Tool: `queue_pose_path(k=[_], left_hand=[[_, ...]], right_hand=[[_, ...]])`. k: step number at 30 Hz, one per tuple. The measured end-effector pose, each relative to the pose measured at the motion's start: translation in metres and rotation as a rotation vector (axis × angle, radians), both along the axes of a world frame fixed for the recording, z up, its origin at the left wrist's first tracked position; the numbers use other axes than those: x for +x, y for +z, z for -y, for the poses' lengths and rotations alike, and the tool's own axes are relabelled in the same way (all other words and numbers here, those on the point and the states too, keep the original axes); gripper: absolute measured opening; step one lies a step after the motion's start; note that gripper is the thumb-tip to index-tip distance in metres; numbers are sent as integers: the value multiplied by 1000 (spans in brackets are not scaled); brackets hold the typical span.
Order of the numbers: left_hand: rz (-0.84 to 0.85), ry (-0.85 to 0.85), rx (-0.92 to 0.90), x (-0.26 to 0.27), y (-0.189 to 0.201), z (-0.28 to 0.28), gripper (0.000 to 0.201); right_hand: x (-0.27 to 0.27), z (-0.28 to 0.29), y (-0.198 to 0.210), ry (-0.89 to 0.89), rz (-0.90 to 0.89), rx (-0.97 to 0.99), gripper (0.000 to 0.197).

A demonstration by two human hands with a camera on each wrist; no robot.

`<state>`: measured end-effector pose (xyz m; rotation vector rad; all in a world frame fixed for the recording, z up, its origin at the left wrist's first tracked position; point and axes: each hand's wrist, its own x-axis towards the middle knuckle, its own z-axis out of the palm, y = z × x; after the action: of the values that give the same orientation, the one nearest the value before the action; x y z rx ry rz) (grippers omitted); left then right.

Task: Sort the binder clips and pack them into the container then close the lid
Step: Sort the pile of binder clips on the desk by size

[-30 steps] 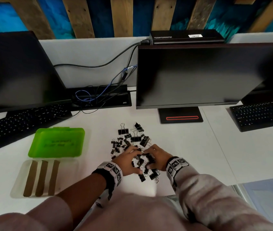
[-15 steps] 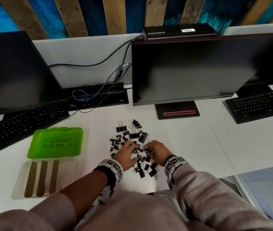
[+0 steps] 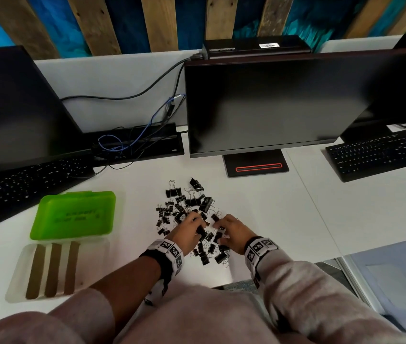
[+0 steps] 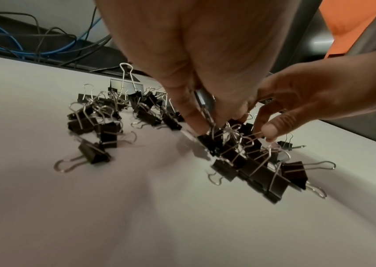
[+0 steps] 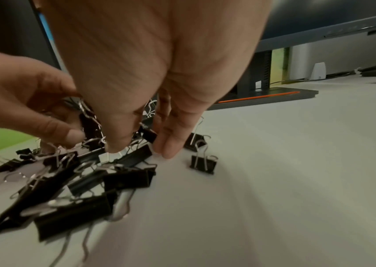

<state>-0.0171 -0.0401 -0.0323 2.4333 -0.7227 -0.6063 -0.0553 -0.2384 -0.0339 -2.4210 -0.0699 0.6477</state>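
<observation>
A heap of black binder clips (image 3: pixel 187 209) of mixed sizes lies on the white desk (image 3: pixel 259 219), with both hands in its near part. My left hand (image 3: pixel 198 225) pinches a clip by its body and wire handles (image 4: pixel 205 112), lifted a little above the heap. My right hand (image 3: pixel 219 225) reaches down beside it, fingertips (image 5: pixel 116 148) on a clip and thumb (image 5: pixel 171 146) close by, pinching a wire handle (image 4: pixel 254 134). To the left lies the clear container (image 3: pixel 18 276) with brown dividers; its green lid (image 3: pixel 75 214) lies open behind it.
A monitor (image 3: pixel 283 103) on its stand (image 3: pixel 256 163) rises just behind the clips. A second monitor (image 3: pixel 10 108) and a keyboard (image 3: pixel 23 184) are at the left, cables (image 3: pixel 132 142) at the back, another keyboard (image 3: pixel 375 155) at the right. The desk edge runs near my body.
Both hands have stayed in the near part of the heap, fingers working among the clips. The left hand now holds a clip slightly raised.
</observation>
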Motion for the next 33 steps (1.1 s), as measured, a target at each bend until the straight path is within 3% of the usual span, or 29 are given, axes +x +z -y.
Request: queue_pose_path(k=[5, 11, 13, 16, 19, 24, 29, 31, 33], left_hand=[[36, 30, -105, 2, 3, -1, 18], [65, 89, -118, 17, 5, -6, 38], [73, 137, -105, 24, 8, -8, 35], [52, 221, -130, 33, 14, -10, 25], [19, 293, -151, 39, 19, -9, 30], [50, 342, -117, 58, 24, -6, 15], [-14, 538, -3, 91, 24, -14, 55], [-49, 550, 30, 105, 19, -18, 67], [-111, 509, 87, 117, 13, -19, 69]], right_hand=[[2, -8, -2, -18, 124, 8, 23], [19, -2, 15, -22, 178, -88, 21], [32, 0, 21, -48, 205, -135, 19], [56, -3, 26, -105, 203, -138, 20], [77, -13, 22, -144, 140, -114, 27], [102, -34, 16, -55, 105, -102, 33], [124, -46, 14, 105, 3, -114, 59], [130, -48, 12, 154, -9, -108, 55], [134, -47, 10, 175, -9, -78, 38]])
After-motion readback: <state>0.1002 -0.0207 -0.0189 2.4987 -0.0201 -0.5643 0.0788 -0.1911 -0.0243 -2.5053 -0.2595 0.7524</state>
